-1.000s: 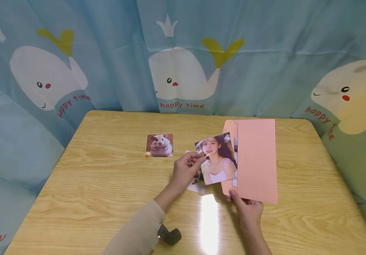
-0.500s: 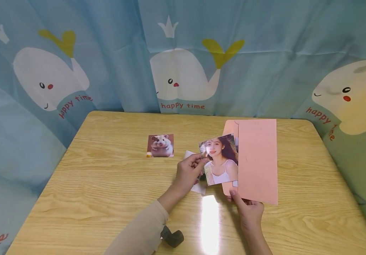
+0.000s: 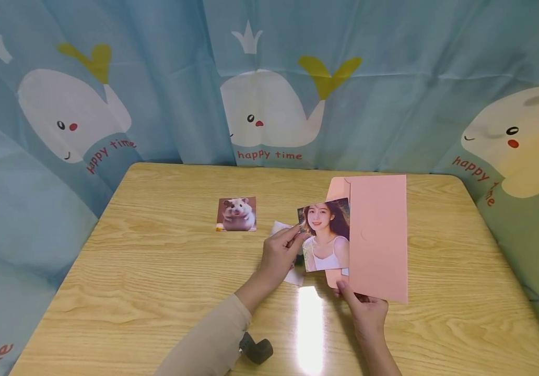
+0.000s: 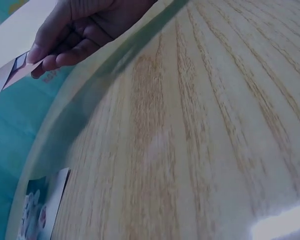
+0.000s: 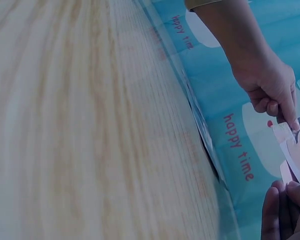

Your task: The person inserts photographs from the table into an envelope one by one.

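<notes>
left hand [image 3: 279, 253] sits at centre frame in the head view, fingers [image 3: 293, 237] pinched on the left edge of the portrait photo [image 3: 326, 235]; the photo is tilted slightly, its right side tucked under the open edge of the pink envelope [image 3: 377, 235]; a second white-edged print [image 3: 293, 274] peeks out beneath the left hand, partly hidden, so its picture cannot be read; right hand [image 3: 365, 310] is lower, just right of centre, fingers curled and clamped on the envelope's near bottom corner; the envelope stands tall on the right half of the desk [image 3: 156, 271], its flap showing along the left side at the top; whether it lies flat or is lifted a little cannot be told from here; the right wrist view catches the left hand [image 5: 270, 85] at upper right, fingertips gripping the photo's edge [image 5: 292, 150], with the right hand's own fingers [image 5: 285, 210] at the lower right corner; the left wrist view shows the right hand [image 4: 79, 35] at upper left holding the envelope's corner [image 4: 22, 72]; a hamster photo [image 3: 236, 214] lies flat on the desk, left of centre, well apart from both hands; a small dark object [image 3: 256, 349] rests near the bottom edge beside the left sleeve [image 3: 208, 339]; a blue whale-print curtain [image 3: 269, 83] fills the top of the frame.
</notes>
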The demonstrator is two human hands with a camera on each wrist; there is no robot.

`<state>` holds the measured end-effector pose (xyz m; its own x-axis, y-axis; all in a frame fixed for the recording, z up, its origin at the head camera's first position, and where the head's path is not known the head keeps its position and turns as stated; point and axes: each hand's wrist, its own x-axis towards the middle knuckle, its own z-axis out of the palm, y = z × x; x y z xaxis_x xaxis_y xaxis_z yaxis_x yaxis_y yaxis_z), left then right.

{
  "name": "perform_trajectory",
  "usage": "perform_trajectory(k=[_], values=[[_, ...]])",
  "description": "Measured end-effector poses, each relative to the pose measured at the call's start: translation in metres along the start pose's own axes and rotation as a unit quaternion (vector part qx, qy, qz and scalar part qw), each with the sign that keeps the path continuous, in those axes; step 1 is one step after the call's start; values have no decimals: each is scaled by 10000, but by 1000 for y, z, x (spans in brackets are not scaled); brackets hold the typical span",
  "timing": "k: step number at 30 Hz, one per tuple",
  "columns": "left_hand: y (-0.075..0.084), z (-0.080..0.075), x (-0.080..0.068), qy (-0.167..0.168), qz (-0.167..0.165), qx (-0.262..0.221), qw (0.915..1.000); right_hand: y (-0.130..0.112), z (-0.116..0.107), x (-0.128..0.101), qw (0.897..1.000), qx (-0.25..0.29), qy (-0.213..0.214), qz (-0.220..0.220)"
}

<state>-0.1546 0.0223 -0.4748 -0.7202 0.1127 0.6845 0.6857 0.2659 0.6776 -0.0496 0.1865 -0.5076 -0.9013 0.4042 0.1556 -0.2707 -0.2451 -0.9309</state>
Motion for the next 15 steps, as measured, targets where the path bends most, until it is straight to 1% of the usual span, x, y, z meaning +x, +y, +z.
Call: perform_trajectory(k=[4,7,10,15], values=[[-2,0,0,-24,31,82,10000,-1,2,0,9998,-76,148,-60],[-3,1,1,-115,-34,171,9998,0,2,0,9997,-96,133,-160],[-4,1,2,-229,-203,222,9993,1,2,0,9996,-162,89,-203],[-3,-1,4,-408,-598,273,9970,1,2,0,9995,-287,10,-120]])
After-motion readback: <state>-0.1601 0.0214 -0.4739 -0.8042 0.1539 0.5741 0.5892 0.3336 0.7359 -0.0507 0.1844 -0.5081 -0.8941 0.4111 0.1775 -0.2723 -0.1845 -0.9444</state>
